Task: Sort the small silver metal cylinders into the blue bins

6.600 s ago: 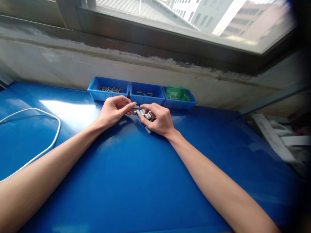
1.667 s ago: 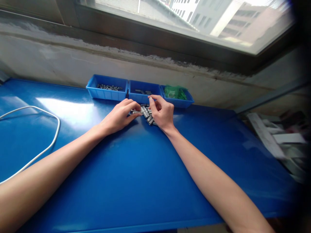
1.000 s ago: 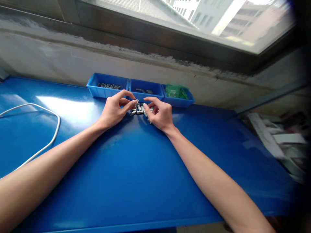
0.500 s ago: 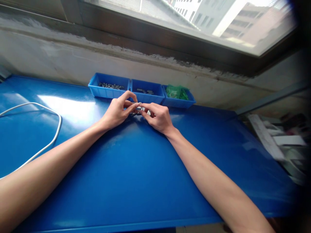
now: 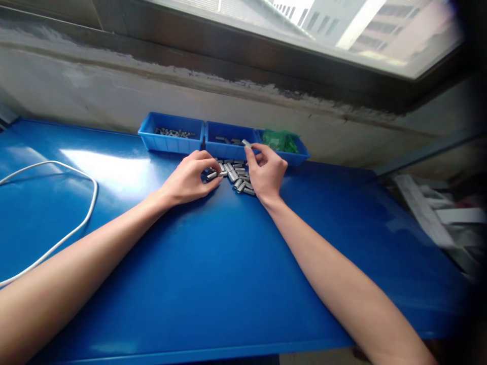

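Several small grey metal pieces (image 5: 232, 173) lie in a loose pile on the blue table (image 5: 213, 263), in front of the middle bin. My right hand (image 5: 266, 171) pinches one metal piece (image 5: 247, 144) between thumb and fingertips, raised at the front edge of the middle blue bin (image 5: 231, 150). At the pile's left side is my left hand (image 5: 194, 177), its thumb and fingers apart around the nearest pieces, none of them visibly gripped. More metal pieces lie inside the middle bin.
The left blue bin (image 5: 171, 143) holds many small metal parts. Green bags (image 5: 279, 140) fill the right bin. A white cable (image 5: 93, 195) curves over the table's left side. Behind the bins rises a wall (image 5: 114, 96) below a window; blurred items stand at the far right.
My hands have moved apart. My right hand has shifted right and up with a metal piece, and my left hand has opened. The pile between them now shows.
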{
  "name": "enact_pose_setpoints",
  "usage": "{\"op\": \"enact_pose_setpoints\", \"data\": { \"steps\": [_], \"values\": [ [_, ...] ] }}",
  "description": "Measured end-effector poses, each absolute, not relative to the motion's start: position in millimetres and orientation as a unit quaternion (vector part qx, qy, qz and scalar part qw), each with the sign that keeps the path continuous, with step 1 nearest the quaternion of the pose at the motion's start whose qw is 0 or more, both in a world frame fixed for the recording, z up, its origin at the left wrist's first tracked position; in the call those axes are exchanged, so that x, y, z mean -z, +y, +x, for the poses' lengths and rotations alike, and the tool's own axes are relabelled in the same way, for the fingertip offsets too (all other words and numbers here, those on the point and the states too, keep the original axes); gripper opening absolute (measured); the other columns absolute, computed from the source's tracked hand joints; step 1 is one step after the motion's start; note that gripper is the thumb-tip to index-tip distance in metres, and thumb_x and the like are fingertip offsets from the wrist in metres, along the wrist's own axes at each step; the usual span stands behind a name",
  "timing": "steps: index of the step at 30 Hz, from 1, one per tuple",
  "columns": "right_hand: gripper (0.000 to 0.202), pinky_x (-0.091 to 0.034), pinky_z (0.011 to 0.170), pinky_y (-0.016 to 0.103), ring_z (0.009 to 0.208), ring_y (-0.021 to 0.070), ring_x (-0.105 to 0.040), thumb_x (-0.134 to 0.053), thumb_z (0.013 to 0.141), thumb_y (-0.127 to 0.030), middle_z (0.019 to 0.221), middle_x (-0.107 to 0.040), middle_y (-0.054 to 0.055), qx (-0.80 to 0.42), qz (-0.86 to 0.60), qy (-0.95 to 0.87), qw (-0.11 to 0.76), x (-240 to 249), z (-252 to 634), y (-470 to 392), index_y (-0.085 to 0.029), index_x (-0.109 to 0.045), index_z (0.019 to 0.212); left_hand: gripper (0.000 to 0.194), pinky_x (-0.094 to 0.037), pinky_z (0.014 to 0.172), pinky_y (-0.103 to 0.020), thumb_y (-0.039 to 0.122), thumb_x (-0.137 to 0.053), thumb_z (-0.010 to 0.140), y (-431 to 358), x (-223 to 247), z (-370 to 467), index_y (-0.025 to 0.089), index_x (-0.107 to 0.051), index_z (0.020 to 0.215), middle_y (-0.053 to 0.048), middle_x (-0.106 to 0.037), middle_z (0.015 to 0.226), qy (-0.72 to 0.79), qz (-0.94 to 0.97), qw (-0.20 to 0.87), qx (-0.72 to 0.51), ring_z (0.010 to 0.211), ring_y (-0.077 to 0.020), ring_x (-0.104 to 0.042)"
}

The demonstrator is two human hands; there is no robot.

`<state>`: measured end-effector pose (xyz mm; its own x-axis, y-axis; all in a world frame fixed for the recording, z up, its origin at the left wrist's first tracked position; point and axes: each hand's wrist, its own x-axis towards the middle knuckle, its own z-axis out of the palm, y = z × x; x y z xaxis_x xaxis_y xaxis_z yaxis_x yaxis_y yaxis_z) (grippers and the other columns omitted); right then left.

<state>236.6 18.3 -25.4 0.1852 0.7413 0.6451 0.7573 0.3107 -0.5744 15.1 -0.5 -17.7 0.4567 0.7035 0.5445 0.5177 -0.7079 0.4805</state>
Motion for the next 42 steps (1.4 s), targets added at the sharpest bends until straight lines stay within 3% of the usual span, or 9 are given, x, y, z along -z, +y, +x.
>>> {"op": "enact_pose_setpoints", "data": {
  "steps": [6,11,19,27,33,39,42],
  "values": [
    [0.038,-0.056,0.074,0.036,0.072,0.0231,-0.073,-0.058,0.098,-0.053,0.074,-0.077,0.004,-0.016,-0.591,-0.646,0.483,27.5,236.7,20.6,-0.023,-0.077,0.112,0.016,-0.051,0.09,-0.037,0.025,-0.069,0.087,-0.5,21.0,13.9,0.019,-0.075,0.1,-0.007,-0.069,0.104,0.356,0.853,0.114,-0.365,0.096,-0.0228,-0.063],
    [0.041,-0.057,0.074,0.037,0.067,0.022,-0.071,-0.056,0.099,-0.054,0.074,-0.077,0.004,-0.03,-0.58,-0.657,0.481,25.1,234.9,18.5,-0.022,-0.076,0.115,0.022,-0.051,0.092,-0.039,0.028,-0.067,0.092,1.4,24.5,14.5,0.02,-0.075,0.111,-0.008,-0.066,0.107,0.352,0.866,0.086,-0.345,0.099,-0.0238,-0.061],
    [0.034,-0.057,0.071,0.034,0.064,0.0203,-0.071,-0.056,0.099,-0.048,0.071,-0.074,0.002,-0.057,-0.575,-0.648,0.496,21.8,232.3,16.2,-0.021,-0.075,0.109,0.014,-0.052,0.086,-0.035,0.029,-0.065,0.095,1.1,24.3,14.4,0.018,-0.073,0.096,-0.008,-0.065,0.104,0.368,0.855,0.102,-0.352,0.093,-0.0209,-0.063],
    [0.032,-0.056,0.068,0.032,0.062,0.0192,-0.07,-0.057,0.097,-0.048,0.068,-0.073,0.001,-0.079,-0.563,-0.642,0.514,22.5,232.2,17.7,-0.022,-0.074,0.105,0.018,-0.052,0.09,-0.038,0.033,-0.061,0.098,-0.7,24.8,15.6,0.018,-0.071,0.1,-0.009,-0.06,0.109,0.372,0.867,0.07,-0.324,0.099,-0.0233,-0.06],
    [0.029,-0.055,0.066,0.032,0.059,0.0188,-0.068,-0.057,0.098,-0.045,0.067,-0.073,0.0,-0.079,-0.56,-0.647,0.512,21.7,231.2,16.9,-0.023,-0.074,0.104,0.021,-0.052,0.093,-0.036,0.028,-0.049,0.105,-0.7,23.0,17.8,0.016,-0.067,0.106,-0.01,-0.062,0.111,0.352,0.862,0.052,-0.36,0.1,-0.022,-0.06],
    [0.027,-0.054,0.064,0.03,0.06,0.0186,-0.069,-0.057,0.098,-0.043,0.067,-0.073,0.0,-0.073,-0.554,-0.654,0.509,21.9,231.3,17.0,-0.023,-0.073,0.104,0.024,-0.05,0.09,-0.04,0.039,-0.064,0.098,-3.3,21.5,17.5,0.016,-0.071,0.095,-0.011,-0.063,0.107,0.345,0.884,0.015,-0.317,0.097,-0.0252,-0.056],
    [0.026,-0.054,0.064,0.03,0.059,0.0185,-0.068,-0.058,0.098,-0.043,0.068,-0.073,0.0,-0.07,-0.55,-0.658,0.51,23.1,231.6,18.0,-0.023,-0.074,0.104,0.021,-0.05,0.089,-0.04,0.036,-0.065,0.097,-2.5,22.3,17.4,0.017,-0.072,0.091,-0.01,-0.062,0.106,0.353,0.882,0.016,-0.312,0.096,-0.0252,-0.055]
  ]
}}
